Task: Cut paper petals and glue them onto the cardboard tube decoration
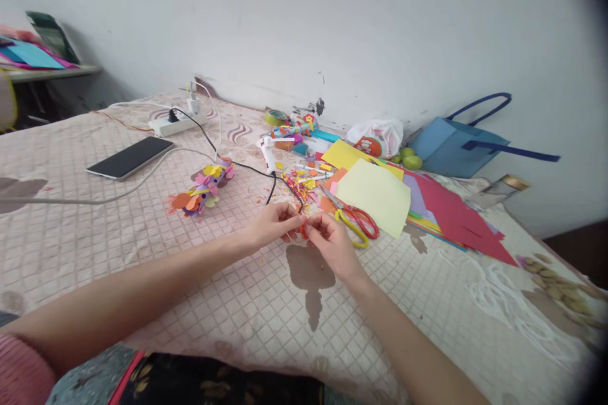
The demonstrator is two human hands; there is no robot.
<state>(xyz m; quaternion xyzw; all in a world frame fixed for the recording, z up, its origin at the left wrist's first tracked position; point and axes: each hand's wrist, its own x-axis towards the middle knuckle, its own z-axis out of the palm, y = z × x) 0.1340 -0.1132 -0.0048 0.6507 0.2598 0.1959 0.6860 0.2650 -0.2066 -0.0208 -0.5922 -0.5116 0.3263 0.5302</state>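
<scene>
My left hand [278,224] and my right hand [332,243] meet over the middle of the bed, fingertips pinched together. Between them is a small orange-red paper piece [305,232], mostly covered by the fingers, so its exact shape is hidden. Just right of my right hand lie scissors with red and yellow handles [363,221]. Beyond my fingers spreads a heap of colourful paper scraps [304,188]. A white glue gun [268,155] stands behind the scraps. To the left of my left hand rests a purple tube decorated with paper flowers [204,186].
A tablet-like dark device [132,157] and a white power strip [175,123] with cables lie at left. Coloured paper sheets [456,215], a blue bag [460,145], a white plastic bag [377,136] and white cord [508,297] occupy the right. A wall [304,25] stands behind.
</scene>
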